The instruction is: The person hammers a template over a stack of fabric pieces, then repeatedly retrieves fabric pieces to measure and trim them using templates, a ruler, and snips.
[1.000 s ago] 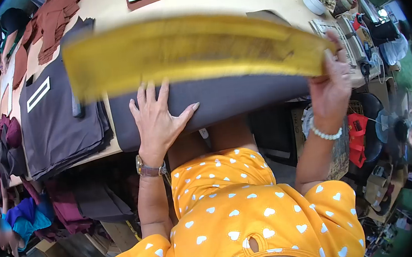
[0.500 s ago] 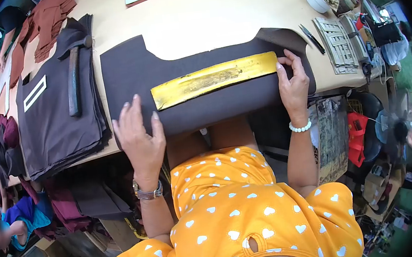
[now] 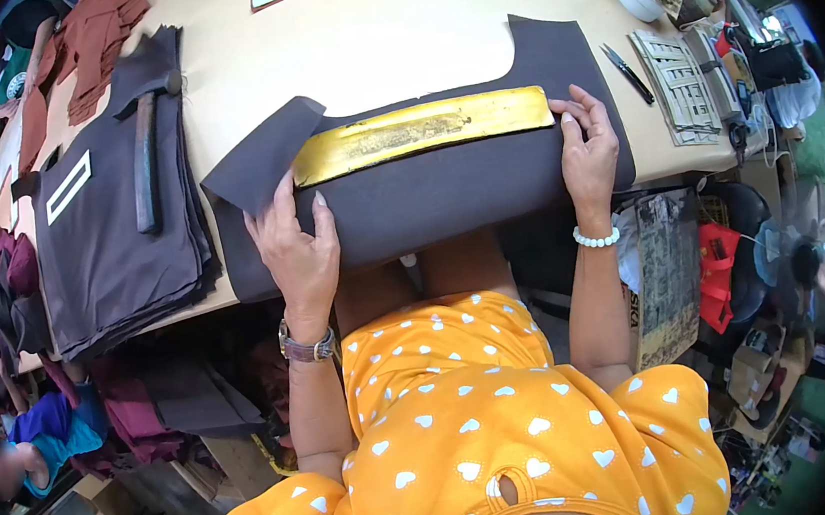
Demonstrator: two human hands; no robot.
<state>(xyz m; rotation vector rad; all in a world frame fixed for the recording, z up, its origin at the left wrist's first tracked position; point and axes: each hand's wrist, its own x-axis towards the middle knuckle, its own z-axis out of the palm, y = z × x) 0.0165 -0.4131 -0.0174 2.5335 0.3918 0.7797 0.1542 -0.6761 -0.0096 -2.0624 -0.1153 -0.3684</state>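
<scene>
A dark brown fabric piece (image 3: 426,191) lies across the table edge in front of me. On it rests a long, slightly curved yellow strip (image 3: 508,115) with a worn, dirty middle. The fabric's left part is turned over as a flap (image 3: 266,152) that reaches the strip's left end. My left hand (image 3: 296,250) has its fingers spread, fingertips at the flap's lower edge and thumb apart below the strip. At the strip's right end is my right hand (image 3: 590,153), its fingers loosely bent and apart, touching the fabric.
Left of the work, a hammer (image 3: 147,165) and a pale rectangular frame (image 3: 70,188) lie on stacked dark fabric (image 3: 122,268). To the right are a dark pen-like tool (image 3: 626,72), a slatted pale board (image 3: 668,90) and a white bowl (image 3: 639,2). Another person's arm (image 3: 34,56) shows at upper left.
The fabric's left part, flat before, is now turned over towards the strip. Its raised right part now lies flat. My left hand has moved right and up to the flap.
</scene>
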